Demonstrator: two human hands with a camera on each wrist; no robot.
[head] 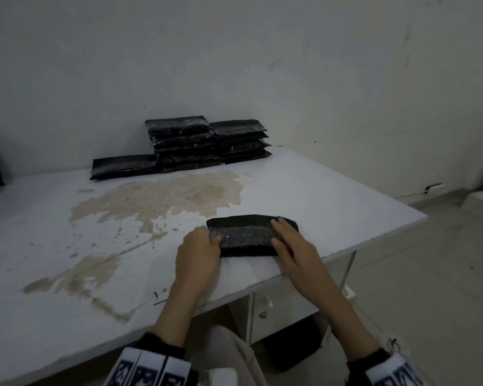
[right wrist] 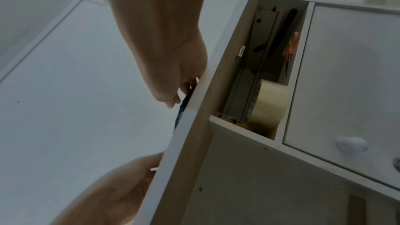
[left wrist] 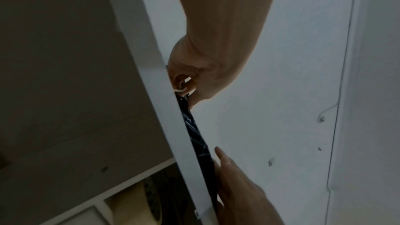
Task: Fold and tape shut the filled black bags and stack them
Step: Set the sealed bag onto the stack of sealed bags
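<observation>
A filled black bag (head: 246, 237), folded over with clear tape shining across its top, lies near the front right edge of the white table (head: 332, 190). My left hand (head: 214, 240) grips the bag's left end, fingers curled at its edge and thumb on the tape. My right hand (head: 276, 232) lies over the right end with fingers stretched out, pressing on it. In the left wrist view the bag (left wrist: 195, 136) shows as a thin dark strip behind the table edge. Two stacks of taped black bags (head: 181, 140) (head: 240, 140) stand at the back wall, with a single bag (head: 123, 167) beside them.
A large brown stain (head: 162, 199) covers the middle of the table. Under the tabletop an open compartment holds a roll of clear tape (right wrist: 268, 103) and an orange-handled tool (right wrist: 292, 45), next to a white drawer with a knob (right wrist: 351, 144). Tiled floor lies to the right.
</observation>
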